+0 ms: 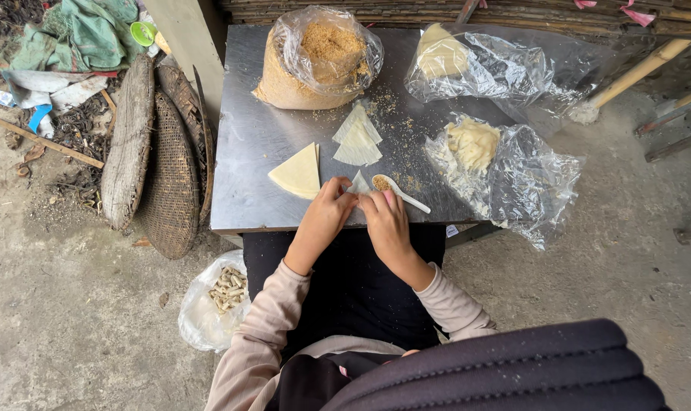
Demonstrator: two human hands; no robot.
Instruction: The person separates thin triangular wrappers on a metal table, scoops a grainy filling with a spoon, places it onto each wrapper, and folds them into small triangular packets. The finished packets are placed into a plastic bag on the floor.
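The left hand (324, 209) and the right hand (385, 217) pinch a small pale folded dough wrapper (358, 183) between their curled fingertips. It sits at the near edge of the shiny metal table (246, 129). A white plastic spoon (395, 190) of brown crumbs lies just beside the right hand.

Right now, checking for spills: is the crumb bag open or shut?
Open: the crumb bag has its mouth rolled back, brown crumbs exposed on top, some scattered on the table.

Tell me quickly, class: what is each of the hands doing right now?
Left hand: closed, pinching the small pale triangular wrapper.
Right hand: closed, pinching the same wrapper, beside the white plastic spoon of brown filling.
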